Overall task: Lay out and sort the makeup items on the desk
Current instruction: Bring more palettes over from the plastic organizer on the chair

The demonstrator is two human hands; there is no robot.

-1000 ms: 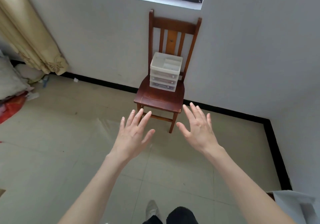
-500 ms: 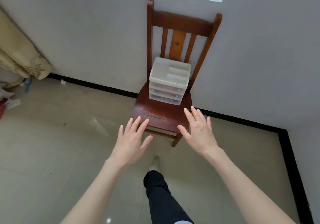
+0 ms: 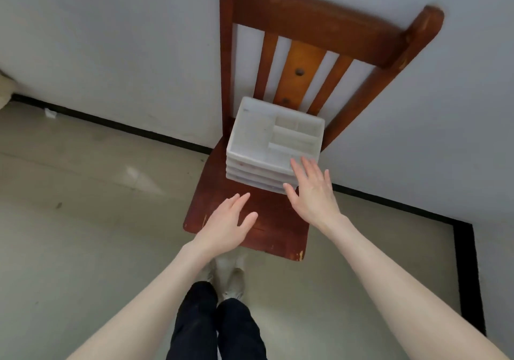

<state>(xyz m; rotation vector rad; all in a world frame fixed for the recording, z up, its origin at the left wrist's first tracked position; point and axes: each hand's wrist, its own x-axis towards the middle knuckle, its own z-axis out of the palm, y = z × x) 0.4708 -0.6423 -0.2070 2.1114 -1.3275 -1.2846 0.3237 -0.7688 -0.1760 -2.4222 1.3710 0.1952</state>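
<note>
Two bare hands are reaching toward a white drawer organiser (image 3: 274, 144) on a wooden chair (image 3: 244, 215), both spread with fingers straight and holding nothing. Nearest the camera, the person's dark trouser legs and pale shoes are standing just in front of the chair seat. Above the seat's front half, the left hand (image 3: 226, 224) is hovering well short of the organiser, while the right hand (image 3: 313, 192) is closing on the organiser's near right corner; whether it is touching cannot be told. The organiser, its compartmented top tray looking empty, is sitting at the back of the seat against the slats. To lift it well, judging from here, each palm should be taking a side wall low down, keeping the stack level so no drawer is sliding out. Behind the chair, a grey wall is meeting a black skirting strip.
</note>
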